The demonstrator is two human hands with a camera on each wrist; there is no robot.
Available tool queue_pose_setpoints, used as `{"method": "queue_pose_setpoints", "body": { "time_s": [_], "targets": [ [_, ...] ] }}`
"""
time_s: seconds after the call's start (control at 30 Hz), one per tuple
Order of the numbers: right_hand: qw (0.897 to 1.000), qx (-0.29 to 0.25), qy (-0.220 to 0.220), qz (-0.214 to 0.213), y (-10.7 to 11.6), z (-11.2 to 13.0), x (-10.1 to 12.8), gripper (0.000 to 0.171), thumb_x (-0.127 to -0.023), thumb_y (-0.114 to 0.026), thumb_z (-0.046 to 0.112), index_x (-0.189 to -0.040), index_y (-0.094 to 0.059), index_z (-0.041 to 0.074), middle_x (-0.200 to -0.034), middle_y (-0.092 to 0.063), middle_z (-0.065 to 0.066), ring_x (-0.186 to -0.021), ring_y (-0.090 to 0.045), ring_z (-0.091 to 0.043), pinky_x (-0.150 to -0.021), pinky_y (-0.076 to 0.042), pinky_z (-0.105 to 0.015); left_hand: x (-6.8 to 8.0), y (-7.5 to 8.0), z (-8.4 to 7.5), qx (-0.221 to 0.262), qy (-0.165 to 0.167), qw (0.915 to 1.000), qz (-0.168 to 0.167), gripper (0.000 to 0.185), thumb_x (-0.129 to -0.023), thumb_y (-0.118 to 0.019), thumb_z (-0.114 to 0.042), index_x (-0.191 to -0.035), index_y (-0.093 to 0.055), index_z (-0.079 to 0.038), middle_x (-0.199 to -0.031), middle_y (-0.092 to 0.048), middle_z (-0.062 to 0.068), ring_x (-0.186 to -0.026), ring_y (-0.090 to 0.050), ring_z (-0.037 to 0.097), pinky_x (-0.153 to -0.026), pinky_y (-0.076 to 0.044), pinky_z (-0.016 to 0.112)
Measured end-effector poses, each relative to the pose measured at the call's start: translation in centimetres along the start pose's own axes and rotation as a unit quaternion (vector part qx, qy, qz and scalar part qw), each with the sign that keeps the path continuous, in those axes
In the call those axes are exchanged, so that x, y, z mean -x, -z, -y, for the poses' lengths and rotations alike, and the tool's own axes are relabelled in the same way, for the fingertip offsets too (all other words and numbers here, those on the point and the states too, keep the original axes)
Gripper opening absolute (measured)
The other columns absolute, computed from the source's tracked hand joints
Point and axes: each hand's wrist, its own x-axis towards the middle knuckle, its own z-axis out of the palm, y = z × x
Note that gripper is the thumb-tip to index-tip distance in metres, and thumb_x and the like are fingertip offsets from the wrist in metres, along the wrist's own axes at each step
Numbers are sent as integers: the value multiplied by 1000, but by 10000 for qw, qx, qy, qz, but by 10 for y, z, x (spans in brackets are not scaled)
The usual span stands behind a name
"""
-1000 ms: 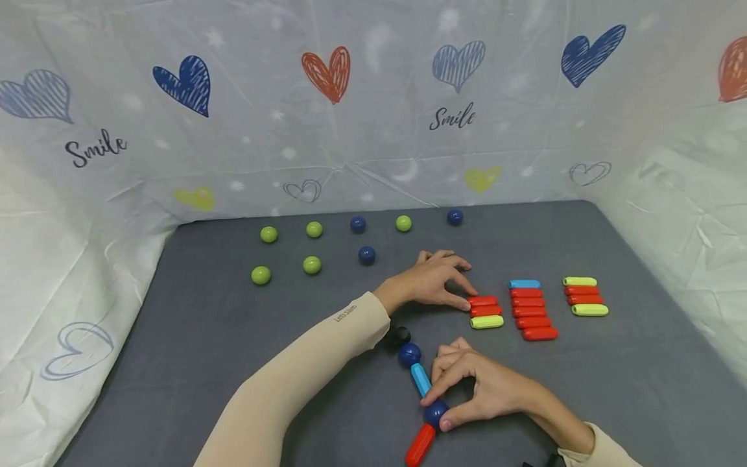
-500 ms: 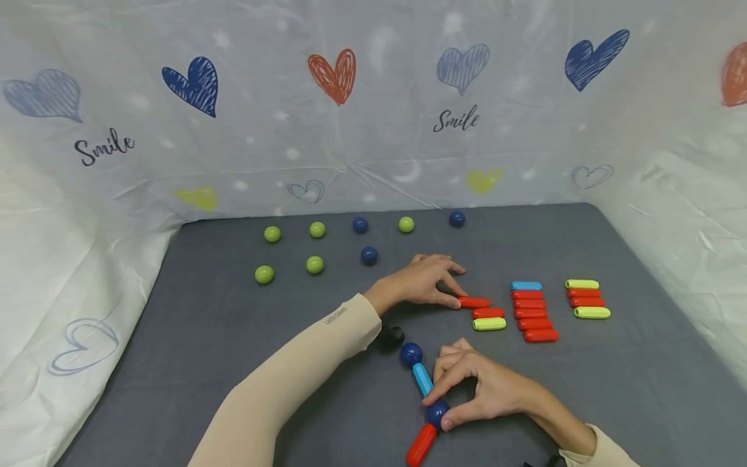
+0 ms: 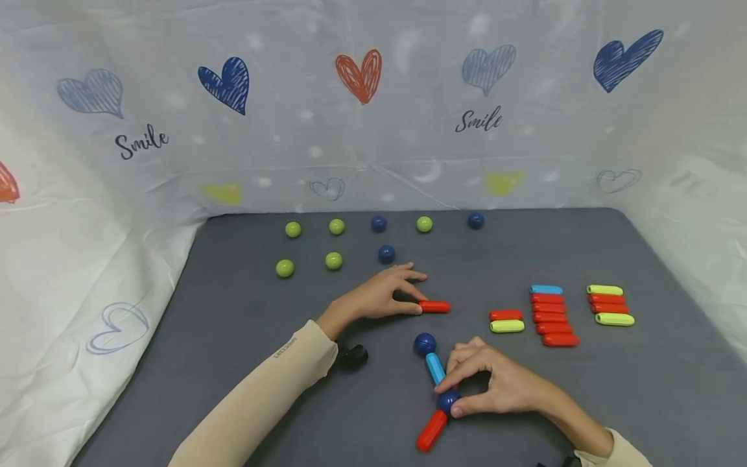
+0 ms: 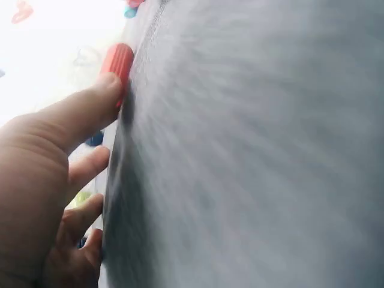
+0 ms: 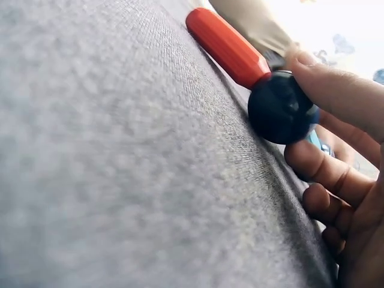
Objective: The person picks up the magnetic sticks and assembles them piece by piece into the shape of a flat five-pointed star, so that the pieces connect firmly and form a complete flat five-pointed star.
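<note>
the left hand (image 3: 379,296) pinches one red stick (image 3: 434,307) by its end, flat on the grey tabletop (image 3: 233,337), apart from the stacks. the right hand (image 3: 496,386) pinches a blue ball (image 3: 448,400) joining a light blue stick (image 3: 434,368) and a red stick (image 3: 432,431); a second blue ball (image 3: 425,344) caps the chain. loose at the back: five green balls (image 3: 334,261) and three blue balls (image 3: 386,253). to the right, stacks of two, five and four sticks (image 3: 548,318)
</note>
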Motion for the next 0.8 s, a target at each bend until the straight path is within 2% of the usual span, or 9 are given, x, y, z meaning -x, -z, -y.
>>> {"method": "queue_pose_setpoints", "body": {
  "time_s": [0.3,0.43,0.63,0.8],
  "targets": [
    [9988,281,-397,-113,8,-7,-18,27,-84,-84,23,-110,-80,28,-87,-65,13,-82,-54,-8,-73,-29,-30,59,5,19,181,264,9974,-645,28,-96,-72,-35,-121,-76,-24,-156,-50,1,-159,-20,30,-128,-10,53],
    [9977,346,-554,-187,13,-12,-29,25,-86,-83,22,-110,-80,27,-86,-65,10,-83,-54,-9,-74,-29,-33,78,4,27,181,403,9938,-1018,26,-94,-74,-32,-117,-78,-22,-153,-54,4,-157,-24,34,-127,-11,59],
    [9966,384,-590,-439,16,-19,-48,24,-86,-83,22,-110,-80,23,-99,-63,4,-95,-52,-12,-83,-33,-34,96,0,33,21,623,9863,-1528,24,-92,-76,-34,-115,-79,-26,-150,-57,0,-155,-29,31,-124,-13,62],
    [9912,443,-843,-920,13,-23,-59,31,-85,-84,21,-115,-75,23,-113,-58,2,-105,-48,-14,-87,-40,-35,98,-3,34,-99,691,9830,-1695,24,-92,-76,-36,-115,-79,-28,-149,-58,-2,-155,-31,29,-122,-17,63]
  ]
}}
